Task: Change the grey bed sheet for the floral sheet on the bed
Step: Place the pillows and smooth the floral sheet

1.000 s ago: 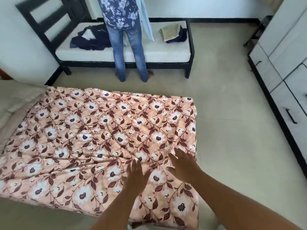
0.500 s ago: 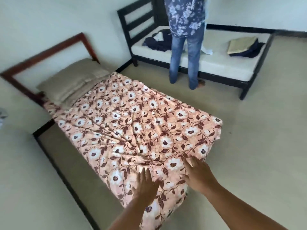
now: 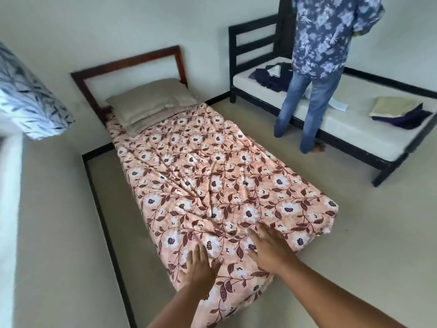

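Observation:
The pink floral sheet [image 3: 212,176] covers the whole low bed, with creases running through its middle. My left hand [image 3: 199,268] lies flat on the sheet at the near foot corner, fingers straight. My right hand [image 3: 268,247] presses flat on the sheet a little to the right, fingers spread. A grey-beige pillow [image 3: 151,100] rests at the head end against the brown headboard [image 3: 127,65]. No grey sheet is in view.
A person in a blue floral shirt and jeans [image 3: 316,74] stands at a black-framed daybed [image 3: 354,119] with folded clothes on it. A leaf-patterned pillow [image 3: 28,95] sticks in at the left on a white ledge. Bare floor lies right of the bed.
The view has swung left, bringing the headboard and pillow into sight. Both hands stayed flat on the sheet's foot end, sliding slightly over it.

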{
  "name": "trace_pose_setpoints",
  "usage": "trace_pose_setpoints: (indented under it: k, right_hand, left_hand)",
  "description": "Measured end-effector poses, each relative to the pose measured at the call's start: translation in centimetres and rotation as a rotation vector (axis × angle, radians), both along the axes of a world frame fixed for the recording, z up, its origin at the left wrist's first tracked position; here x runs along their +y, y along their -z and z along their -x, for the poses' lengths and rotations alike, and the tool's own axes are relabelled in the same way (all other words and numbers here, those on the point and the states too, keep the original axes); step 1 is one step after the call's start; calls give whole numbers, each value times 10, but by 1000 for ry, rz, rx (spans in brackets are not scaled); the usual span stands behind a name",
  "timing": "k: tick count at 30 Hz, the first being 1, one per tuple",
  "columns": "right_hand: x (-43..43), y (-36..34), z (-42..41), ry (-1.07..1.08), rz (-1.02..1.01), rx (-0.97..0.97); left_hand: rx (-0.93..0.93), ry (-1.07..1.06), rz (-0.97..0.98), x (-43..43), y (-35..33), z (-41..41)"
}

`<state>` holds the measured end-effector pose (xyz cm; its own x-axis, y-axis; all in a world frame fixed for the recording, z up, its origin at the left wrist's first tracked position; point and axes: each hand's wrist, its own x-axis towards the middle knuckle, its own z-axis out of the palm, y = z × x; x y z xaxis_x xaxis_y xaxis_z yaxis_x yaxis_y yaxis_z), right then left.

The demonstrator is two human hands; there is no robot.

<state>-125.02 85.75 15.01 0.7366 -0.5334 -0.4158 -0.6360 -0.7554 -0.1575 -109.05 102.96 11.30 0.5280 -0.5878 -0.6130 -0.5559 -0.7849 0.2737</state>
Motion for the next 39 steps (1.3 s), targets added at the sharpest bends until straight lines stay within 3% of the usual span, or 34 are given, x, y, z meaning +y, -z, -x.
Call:
trace_pose_setpoints:
  k: [8,13,19,26,29,39]
  right_hand:
    - [-46,42,8,-135,-67,88]
    - [-102,94,12,-341,-113,201]
    - [-126,157,-19,-560,-127,283]
    - [-106,271,-57,-690,-85,251]
    - [-101,322,-60,-696,-36,261]
    - [-62,387,-11,-586,-3,125]
  left_hand:
    - [-34,-100,-62,-19,34,21]
    - [6,-406,-159,-40,62,48]
    - [110,-706,-140,-39,130,73]
    - [-25,-850,-176,-8,243,49]
    - [-191,-834,-197,1,283,32]
    - [-305,-898,-155,42,350,46]
